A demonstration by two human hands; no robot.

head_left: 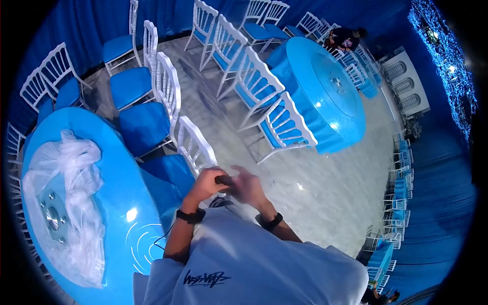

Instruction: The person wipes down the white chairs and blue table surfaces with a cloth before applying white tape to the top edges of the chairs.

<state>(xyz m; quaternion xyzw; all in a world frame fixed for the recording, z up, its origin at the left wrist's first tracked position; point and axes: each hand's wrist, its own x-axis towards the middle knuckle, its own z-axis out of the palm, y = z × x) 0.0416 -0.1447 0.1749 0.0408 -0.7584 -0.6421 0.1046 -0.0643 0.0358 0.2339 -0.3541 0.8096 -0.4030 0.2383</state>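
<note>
In front of my white shirt, my left hand is closed around a small dark object, whose kind I cannot make out. My right hand meets it from the other side, blurred by motion, so its grip does not show clearly. Dark bands circle both wrists. Just beyond my left hand stands a white chair with a blue seat. A round table with a glossy blue top is to my left, and sheer white fabric lies bunched on it.
Several white chairs with blue seats surround the near table and another blue round table ahead. A person is by the far chairs, another at bottom right. Pale floor stretches between the tables, and blue drapes line the walls.
</note>
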